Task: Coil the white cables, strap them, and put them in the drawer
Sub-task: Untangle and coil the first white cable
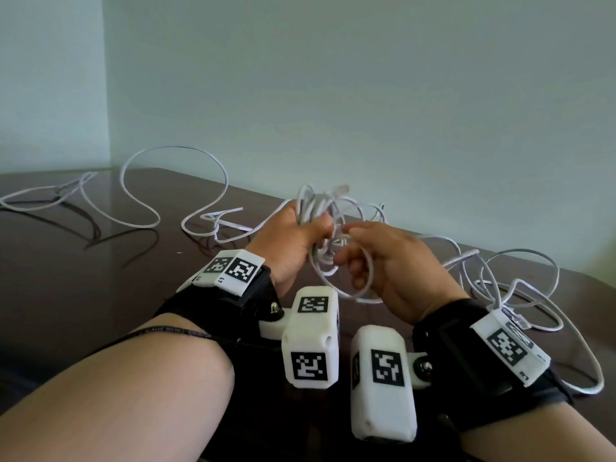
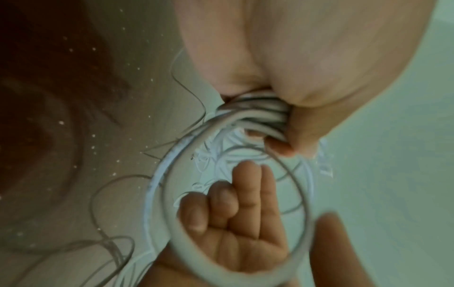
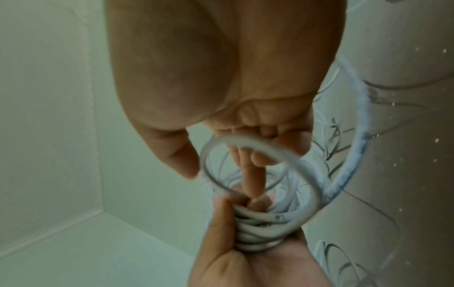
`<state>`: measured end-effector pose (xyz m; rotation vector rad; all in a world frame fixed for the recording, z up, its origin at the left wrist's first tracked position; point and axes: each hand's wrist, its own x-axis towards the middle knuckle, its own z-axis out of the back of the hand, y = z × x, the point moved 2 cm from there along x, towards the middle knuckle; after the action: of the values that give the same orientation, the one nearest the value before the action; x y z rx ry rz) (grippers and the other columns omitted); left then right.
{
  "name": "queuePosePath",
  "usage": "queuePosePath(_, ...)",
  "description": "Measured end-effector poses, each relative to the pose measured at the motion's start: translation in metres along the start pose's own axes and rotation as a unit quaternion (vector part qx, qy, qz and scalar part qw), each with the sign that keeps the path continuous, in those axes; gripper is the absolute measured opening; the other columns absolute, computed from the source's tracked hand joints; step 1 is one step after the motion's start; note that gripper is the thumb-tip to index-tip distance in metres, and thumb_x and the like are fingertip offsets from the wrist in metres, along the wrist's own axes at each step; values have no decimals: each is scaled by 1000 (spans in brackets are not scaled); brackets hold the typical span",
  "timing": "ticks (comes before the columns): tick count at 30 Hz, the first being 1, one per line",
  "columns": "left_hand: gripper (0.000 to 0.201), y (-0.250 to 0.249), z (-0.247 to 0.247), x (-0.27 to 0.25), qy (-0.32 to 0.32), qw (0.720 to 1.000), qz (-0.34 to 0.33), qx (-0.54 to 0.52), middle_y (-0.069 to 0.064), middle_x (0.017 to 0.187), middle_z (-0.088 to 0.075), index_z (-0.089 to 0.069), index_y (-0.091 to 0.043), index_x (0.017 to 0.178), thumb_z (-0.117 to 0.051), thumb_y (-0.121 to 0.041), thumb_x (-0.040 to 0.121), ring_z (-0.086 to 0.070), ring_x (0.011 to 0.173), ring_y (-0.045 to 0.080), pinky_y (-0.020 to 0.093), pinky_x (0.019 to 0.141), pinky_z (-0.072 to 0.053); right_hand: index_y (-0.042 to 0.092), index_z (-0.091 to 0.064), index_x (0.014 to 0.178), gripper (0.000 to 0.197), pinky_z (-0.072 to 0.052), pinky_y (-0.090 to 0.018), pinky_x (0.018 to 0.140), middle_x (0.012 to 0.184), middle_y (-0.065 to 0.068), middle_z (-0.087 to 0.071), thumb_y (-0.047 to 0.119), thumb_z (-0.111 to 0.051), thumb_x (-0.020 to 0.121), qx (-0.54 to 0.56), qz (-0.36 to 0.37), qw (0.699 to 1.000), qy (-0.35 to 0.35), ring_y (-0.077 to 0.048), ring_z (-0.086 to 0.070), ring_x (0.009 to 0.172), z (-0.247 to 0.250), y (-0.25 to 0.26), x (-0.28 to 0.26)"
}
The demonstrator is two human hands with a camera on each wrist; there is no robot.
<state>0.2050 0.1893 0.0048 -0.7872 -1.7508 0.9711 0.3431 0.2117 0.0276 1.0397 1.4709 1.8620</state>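
My left hand (image 1: 310,228) grips a bundle of several turns of white cable (image 1: 316,205) above the dark table, and a clear plug (image 1: 343,189) sticks up from the bundle. The same coil (image 2: 258,112) fills the fist in the left wrist view. My right hand (image 1: 356,261), just to the right and touching the bundle, has its fingers curled round one wide loop (image 1: 336,285) of the cable. That loop (image 3: 248,143) hangs over the right fingers, and the left fist with the coil (image 3: 260,233) sits below it. The cable's slack (image 1: 520,288) trails off to the right.
Another long run of white cable (image 1: 140,181) snakes over the left of the dark brown table (image 1: 66,278) toward the far corner. Loose loops and a clear plug (image 1: 518,320) lie by my right wrist. A pale green wall (image 1: 366,95) stands close behind the table.
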Motion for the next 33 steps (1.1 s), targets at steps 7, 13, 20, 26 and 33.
queuePosePath(7,10,-4,9,5,-115,993,-8,-19,6,79,-65,-61,-8,95,-54,-14,95,-62,76,22,38,79,-53,17,-68,84,9,-43,-13,51,61,7,-68,22,-71,77,-125,120,985,11,1,-56,51,-1,5,-8)
queuePosePath(13,29,-1,6,6,-100,994,-6,-33,-4,50,-59,-60,-16,64,-56,-8,92,-54,57,19,33,64,-44,29,-69,76,17,-39,-8,49,57,14,-63,20,-63,89,-157,188,960,-133,3,-48,47,9,4,-3)
queuePosePath(20,19,-5,1,2,-63,996,-4,-64,-3,53,-64,-61,-11,75,-53,-6,92,-59,50,13,25,54,-50,26,-69,79,9,-41,-7,54,55,17,-62,22,-66,86,-126,190,959,-167,3,-52,51,13,2,0)
queuePosePath(26,11,-5,-2,-1,4,996,-1,-87,5,60,-66,-64,-7,86,-60,-15,79,-64,53,16,31,58,-54,27,-69,78,11,-34,-7,44,46,15,-53,25,-64,88,-146,196,955,-167,1,-43,40,15,3,0)
queuePosePath(33,17,-10,-5,-9,82,988,18,-129,6,67,-65,-69,-9,79,-59,-20,72,-54,47,13,21,46,-47,21,-59,92,22,-46,-31,57,67,2,-54,33,-72,80,-111,153,956,-226,-13,-49,53,23,-6,7)
